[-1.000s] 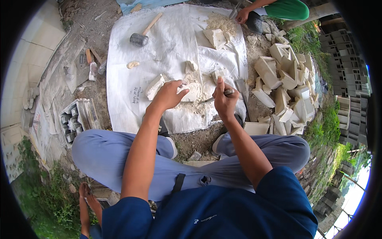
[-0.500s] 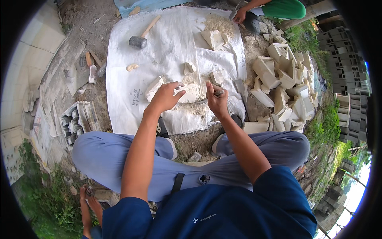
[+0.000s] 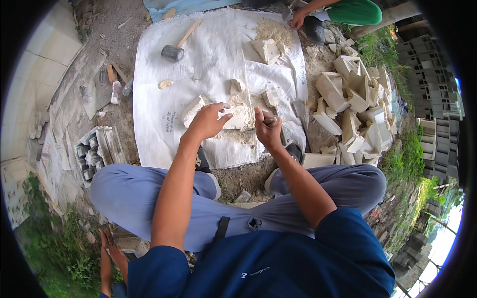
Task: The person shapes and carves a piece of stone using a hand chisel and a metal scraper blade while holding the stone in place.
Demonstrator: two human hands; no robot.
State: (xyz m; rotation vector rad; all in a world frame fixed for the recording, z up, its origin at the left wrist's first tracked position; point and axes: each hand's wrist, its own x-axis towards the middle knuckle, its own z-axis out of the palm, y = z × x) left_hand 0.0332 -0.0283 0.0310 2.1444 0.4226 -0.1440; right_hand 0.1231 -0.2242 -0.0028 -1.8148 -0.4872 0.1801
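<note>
Rough, pale and broken along its edges, a white block (image 3: pixel 239 117) lies on the white woven sheet (image 3: pixel 154 119) in front of me. My left hand (image 3: pixel 211 119) lies over the block's left part, fingers bent and thumb apart, holding it. Just right of the block, my right hand (image 3: pixel 269 130) is wrapped round a dark metal hand tool (image 3: pixel 270 120). The tool's narrow end shows near the block's lower right edge; the fist hides most of the rest, so its kind cannot be made out.
A mallet (image 3: pixel 173 53) with a wooden handle lies farther off on the sheet. Broken pale chunks (image 3: pixel 267 50) and crumbs lie about it. Hollow block pieces (image 3: pixel 334 90) are heaped at right. Another person's hand (image 3: pixel 297 21) is at the far right; someone else's hands (image 3: pixel 110 242) show lower left.
My right hand has shifted slightly down and left, and the tool has turned in it. My left hand and the block stay put. The far person's hand has moved a little.
</note>
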